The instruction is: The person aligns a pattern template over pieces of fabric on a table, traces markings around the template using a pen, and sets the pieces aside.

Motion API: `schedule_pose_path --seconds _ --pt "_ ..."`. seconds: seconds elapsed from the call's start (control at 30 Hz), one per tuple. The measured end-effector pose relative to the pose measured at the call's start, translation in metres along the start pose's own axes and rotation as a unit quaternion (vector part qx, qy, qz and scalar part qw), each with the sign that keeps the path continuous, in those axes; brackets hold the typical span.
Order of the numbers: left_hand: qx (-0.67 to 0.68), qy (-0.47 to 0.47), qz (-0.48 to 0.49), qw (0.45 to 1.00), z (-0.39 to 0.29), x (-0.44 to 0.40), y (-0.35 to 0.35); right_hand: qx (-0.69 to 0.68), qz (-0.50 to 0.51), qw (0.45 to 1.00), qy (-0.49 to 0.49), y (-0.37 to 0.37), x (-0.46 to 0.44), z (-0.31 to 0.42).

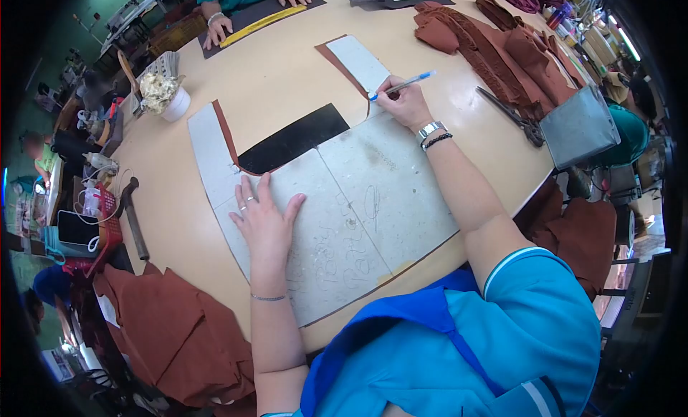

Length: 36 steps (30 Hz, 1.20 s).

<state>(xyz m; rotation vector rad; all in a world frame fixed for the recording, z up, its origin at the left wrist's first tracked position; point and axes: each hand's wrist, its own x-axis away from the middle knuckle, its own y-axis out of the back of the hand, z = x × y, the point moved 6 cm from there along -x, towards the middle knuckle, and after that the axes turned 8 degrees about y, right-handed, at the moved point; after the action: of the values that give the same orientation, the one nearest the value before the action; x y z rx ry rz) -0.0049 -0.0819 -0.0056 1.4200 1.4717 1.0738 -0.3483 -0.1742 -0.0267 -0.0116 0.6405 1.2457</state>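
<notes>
A large pale grey pattern template (401,202) with handwriting on it lies on the table in front of me. It has two upright arms, and reddish-brown material (223,130) shows along their edges. My left hand (266,215) rests on the template with fingers spread, near its inner corner. Held in my right hand (405,102) is a pen (416,80) with a blue cap end, its tip at the inner edge of the right arm. A black rectangular piece (294,140) lies between the arms.
A hammer (134,220) lies at the left, near a red basket (109,227). Scissors (512,116) and brown material (502,55) are at the right. A white pot (175,105) stands at the back left. Across the table, another person's hands (218,30) rest by a yellow ruler (261,24).
</notes>
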Motion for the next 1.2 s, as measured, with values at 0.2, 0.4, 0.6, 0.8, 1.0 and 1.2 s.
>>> schedule_pose_path --seconds 0.2,0.4,0.6,0.8,1.0,1.2 --pt "-0.004 -0.006 -0.003 1.0 0.003 0.001 -0.001 -0.166 -0.041 0.981 -0.095 0.011 -0.001 -0.013" --pt "-0.053 -0.004 0.01 0.999 -0.008 0.009 0.008 0.176 0.059 0.982 -0.034 0.072 0.07 0.039" --pt "0.102 -0.082 0.109 0.985 0.031 0.021 -0.007 0.169 0.056 0.982 -0.064 0.107 0.129 0.049" --pt "0.017 0.033 -0.044 0.998 0.065 0.064 0.006 -0.123 -0.013 0.966 -0.225 0.115 0.123 0.039" --pt "0.092 0.08 -0.077 0.99 0.079 0.063 0.003 -0.091 0.102 0.97 -0.201 0.115 0.125 0.078" --pt "0.046 0.173 -0.109 0.978 0.096 0.055 -0.007 0.078 -0.071 0.994 -0.042 0.213 0.118 0.103"
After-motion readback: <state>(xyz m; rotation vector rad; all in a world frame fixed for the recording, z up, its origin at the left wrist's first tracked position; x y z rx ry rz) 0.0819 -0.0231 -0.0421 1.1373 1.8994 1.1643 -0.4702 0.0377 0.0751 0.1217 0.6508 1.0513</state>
